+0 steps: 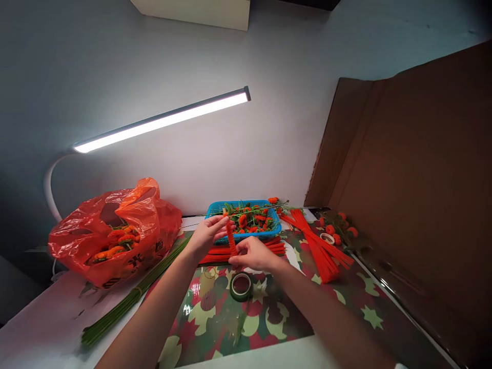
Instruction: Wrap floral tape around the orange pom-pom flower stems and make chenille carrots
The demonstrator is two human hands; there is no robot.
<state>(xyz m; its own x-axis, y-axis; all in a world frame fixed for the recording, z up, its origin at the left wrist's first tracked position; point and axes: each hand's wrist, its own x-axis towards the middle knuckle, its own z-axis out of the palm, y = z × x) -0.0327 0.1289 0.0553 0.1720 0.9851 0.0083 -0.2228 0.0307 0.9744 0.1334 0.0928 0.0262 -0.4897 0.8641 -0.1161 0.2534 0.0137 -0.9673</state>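
Note:
An orange pipe cleaner (230, 239), looking coiled along its length, stands nearly upright between my two hands. At its upper part, my left hand (207, 234) pinches it with thumb and fingers. My right hand (255, 254) is closed on its lower end. A thin pale tip shows above the coil; whether it is a stick is hard to tell. Just below my hands, a roll of dark green tape (232, 294) lies on the patterned mat (215, 328). Behind them, a bundle of red-orange pipe cleaners (274, 248) lies partly hidden by my hands.
A blue basket (209, 209) holds several orange flowers with green stems. To the left are a red plastic bag (154, 215) of flowers and a green stem bundle (119, 310). Rightward lie more orange pipe cleaners (317, 246), a white roll (327, 238) and cardboard (403, 169). A lamp (165, 121) hangs above.

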